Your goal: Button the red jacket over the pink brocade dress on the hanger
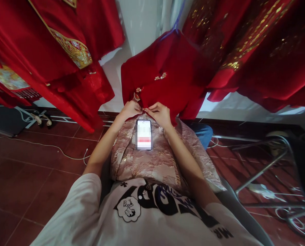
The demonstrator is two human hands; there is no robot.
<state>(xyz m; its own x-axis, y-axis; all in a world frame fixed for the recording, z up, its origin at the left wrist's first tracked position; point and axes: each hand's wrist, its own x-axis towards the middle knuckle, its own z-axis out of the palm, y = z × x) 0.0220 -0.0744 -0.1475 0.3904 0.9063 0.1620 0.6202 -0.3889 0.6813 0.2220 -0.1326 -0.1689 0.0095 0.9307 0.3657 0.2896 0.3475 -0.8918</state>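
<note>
A red jacket (178,75) hangs from a blue hanger (176,29) in front of me, its lower edge reaching my lap. Beaded gold ornaments (160,76) decorate its front, one with a tassel near my left hand (131,109). The fingers of that hand are pinched at the jacket's hem. My right hand (159,114) pinches the same spot from the other side, where a small gold beaded fastener (144,109) shows between the fingertips. Below both hands a lit phone (143,135) lies on the pink brocade cloth (152,165) over my lap.
Red embroidered garments (73,44) hang at the left, and sequined red ones (244,44) at the right. A metal-framed chair (262,171) stands to the right among white cables. A cable (57,147) crosses the tiled floor (40,177) at left, near shoes (42,120).
</note>
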